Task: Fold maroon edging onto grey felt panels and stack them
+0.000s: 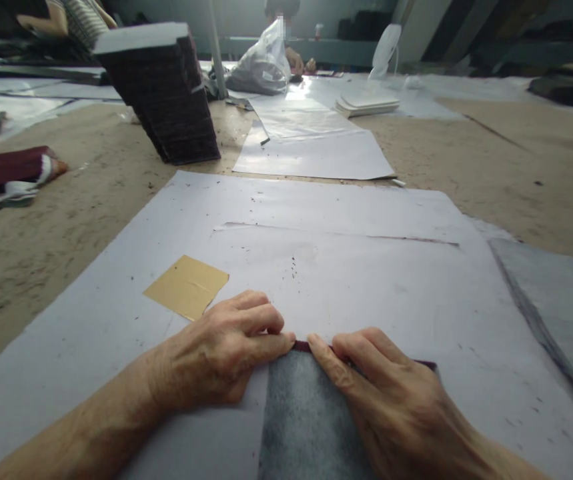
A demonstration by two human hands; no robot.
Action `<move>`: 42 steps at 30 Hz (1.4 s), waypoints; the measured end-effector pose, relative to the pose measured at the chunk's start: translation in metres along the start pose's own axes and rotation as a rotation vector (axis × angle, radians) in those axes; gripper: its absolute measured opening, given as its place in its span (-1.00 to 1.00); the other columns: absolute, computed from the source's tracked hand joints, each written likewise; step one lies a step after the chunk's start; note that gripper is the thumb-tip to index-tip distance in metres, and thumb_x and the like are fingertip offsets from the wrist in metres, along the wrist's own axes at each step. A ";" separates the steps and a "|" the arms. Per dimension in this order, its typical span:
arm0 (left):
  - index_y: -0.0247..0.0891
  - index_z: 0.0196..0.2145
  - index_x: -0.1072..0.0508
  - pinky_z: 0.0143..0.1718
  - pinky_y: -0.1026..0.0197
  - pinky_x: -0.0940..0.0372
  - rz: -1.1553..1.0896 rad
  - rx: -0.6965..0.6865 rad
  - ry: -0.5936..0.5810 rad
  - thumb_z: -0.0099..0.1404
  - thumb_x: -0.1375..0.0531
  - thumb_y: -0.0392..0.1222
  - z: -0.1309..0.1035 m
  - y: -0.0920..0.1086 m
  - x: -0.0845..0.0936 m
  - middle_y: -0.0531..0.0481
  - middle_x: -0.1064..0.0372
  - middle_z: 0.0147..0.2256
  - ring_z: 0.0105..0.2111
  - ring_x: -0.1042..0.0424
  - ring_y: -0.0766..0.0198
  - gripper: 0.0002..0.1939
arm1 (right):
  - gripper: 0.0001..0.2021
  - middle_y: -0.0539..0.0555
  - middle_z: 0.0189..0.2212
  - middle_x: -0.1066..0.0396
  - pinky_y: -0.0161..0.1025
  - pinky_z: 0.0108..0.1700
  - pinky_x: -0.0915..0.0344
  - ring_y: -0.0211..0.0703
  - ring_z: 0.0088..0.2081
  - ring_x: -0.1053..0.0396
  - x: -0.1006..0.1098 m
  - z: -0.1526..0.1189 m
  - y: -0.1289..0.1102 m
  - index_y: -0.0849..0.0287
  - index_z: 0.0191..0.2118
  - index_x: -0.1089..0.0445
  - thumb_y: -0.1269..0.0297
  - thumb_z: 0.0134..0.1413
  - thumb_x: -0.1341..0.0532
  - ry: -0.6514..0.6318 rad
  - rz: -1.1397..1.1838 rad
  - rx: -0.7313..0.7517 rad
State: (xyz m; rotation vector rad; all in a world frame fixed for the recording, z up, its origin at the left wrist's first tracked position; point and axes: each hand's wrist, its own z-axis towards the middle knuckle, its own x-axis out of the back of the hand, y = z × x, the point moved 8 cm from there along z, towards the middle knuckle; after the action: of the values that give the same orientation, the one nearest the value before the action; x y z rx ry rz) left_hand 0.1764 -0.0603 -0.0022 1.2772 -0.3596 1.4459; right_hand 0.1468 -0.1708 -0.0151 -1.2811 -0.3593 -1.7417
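At the bottom centre of the frame, a grey piece [301,420] with a maroon edge [301,346] is lying on white paper [356,287]. The left hand [221,350] and right hand [399,397] are resting digits along that edge; whether either is pinching it, I can't tell. A tan square [187,287] is lying left of centre, just beside the left hand.

I'm in what looks like a workshop for cloth goods. The broad brown counter [91,157] is speckled with dark scraps, and a large white sheet [391,287] covers the part in front of me. A tall stack of dark, layered pieces [166,93] stands at upper left; dark red cloth [9,170] lies at the left edge. Another person [293,61] is at the far side, top centre.
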 end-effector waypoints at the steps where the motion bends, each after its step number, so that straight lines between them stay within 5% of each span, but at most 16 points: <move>1: -0.36 -0.15 -0.36 -0.35 0.18 -0.18 0.006 -0.007 0.007 0.22 0.03 -0.47 0.000 0.001 0.000 -0.09 -0.27 -0.38 -0.39 -0.15 0.28 -0.71 | -0.56 0.22 -0.30 -0.27 -0.18 -0.28 -0.36 -0.13 -0.29 -0.15 0.000 0.000 0.000 0.46 0.04 -0.20 0.62 -0.02 0.05 -0.012 -0.005 -0.002; 9: -0.34 -0.20 -0.40 -0.33 0.13 -0.14 0.006 0.045 -0.036 0.14 0.03 -0.49 -0.001 -0.003 0.004 -0.07 -0.28 -0.37 -0.37 -0.18 0.26 -0.68 | -0.48 0.23 -0.31 -0.25 -0.18 -0.42 -0.40 -0.07 -0.29 -0.17 -0.006 0.005 -0.001 0.45 0.10 -0.10 0.60 -0.07 0.08 -0.140 -0.061 0.024; 13: -0.29 -0.33 -0.45 -0.35 0.20 -0.14 -0.136 0.117 0.106 0.09 0.03 -0.50 -0.003 -0.013 0.026 -0.03 -0.30 -0.40 -0.41 -0.22 0.33 -0.68 | -0.45 0.22 -0.30 -0.27 -0.18 -0.38 -0.41 -0.08 -0.30 -0.21 -0.007 0.008 -0.002 0.41 0.11 -0.10 0.60 -0.10 0.08 -0.192 -0.093 0.044; 21: -0.26 -0.46 -0.44 -0.46 0.21 -0.15 -0.190 0.147 -0.225 0.03 0.04 -0.36 -0.006 -0.009 0.001 0.04 -0.15 -0.63 -0.56 -0.20 0.31 -0.73 | -0.43 0.15 -0.42 -0.24 -0.43 -0.52 -0.31 -0.25 -0.46 -0.22 -0.004 0.022 -0.003 0.32 0.09 -0.18 0.58 -0.16 0.05 -0.189 -0.113 0.095; 29: -0.24 -0.52 -0.37 -0.49 0.21 -0.09 -0.117 0.159 -0.278 -0.01 0.02 -0.37 -0.010 -0.011 -0.004 0.07 -0.11 -0.62 -0.55 -0.17 0.33 -0.81 | -0.35 0.13 -0.44 -0.21 -0.46 -0.63 -0.20 -0.34 -0.59 -0.11 -0.013 0.024 -0.005 0.29 0.11 -0.16 0.59 -0.24 0.07 -0.320 -0.126 0.100; 35: -0.24 -0.54 -0.32 -0.49 0.24 -0.08 -0.136 0.164 -0.255 -0.04 -0.01 -0.39 -0.011 -0.012 -0.002 0.09 -0.16 -0.60 -0.54 -0.20 0.35 -0.86 | -0.20 0.07 -0.45 -0.19 -0.39 -0.63 -0.17 -0.32 -0.61 -0.11 -0.014 0.026 -0.002 0.07 0.17 -0.07 0.62 -0.36 0.05 -0.383 -0.136 0.065; 37: -0.24 -0.52 -0.35 -0.48 0.25 -0.09 -0.155 0.177 -0.243 -0.05 -0.01 -0.41 -0.012 -0.013 -0.001 0.09 -0.19 -0.60 -0.54 -0.22 0.35 -0.82 | -0.29 0.03 -0.46 -0.19 -0.41 -0.56 -0.21 -0.34 -0.57 -0.15 -0.007 0.027 0.004 0.03 0.13 -0.11 0.64 -0.24 0.05 -0.390 0.024 0.012; 39: -0.23 -0.48 -0.40 -0.48 0.26 -0.10 -0.180 0.188 -0.226 -0.07 -0.02 -0.44 -0.012 -0.013 0.000 0.09 -0.23 -0.58 -0.53 -0.24 0.36 -0.77 | -0.50 0.02 -0.43 -0.23 -0.41 -0.46 -0.26 -0.34 -0.49 -0.22 0.010 0.028 0.015 0.05 0.02 -0.22 0.60 -0.05 0.04 -0.267 0.140 -0.071; 42: -0.25 -0.50 -0.42 -0.51 0.30 -0.08 -0.236 0.208 -0.205 -0.07 -0.04 -0.45 -0.009 -0.011 0.001 0.10 -0.21 -0.59 -0.56 -0.21 0.40 -0.78 | -0.87 0.05 -0.41 -0.28 -0.29 -0.39 -0.28 -0.23 -0.39 -0.27 0.028 0.018 0.030 0.17 -0.29 -0.33 0.44 0.05 -0.07 -0.084 0.026 -0.192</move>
State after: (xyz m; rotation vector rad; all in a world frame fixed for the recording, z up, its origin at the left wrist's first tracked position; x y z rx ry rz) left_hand 0.1816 -0.0491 -0.0096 1.5865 -0.1883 1.1783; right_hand 0.1806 -0.1890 0.0087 -1.4926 -0.2257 -1.7370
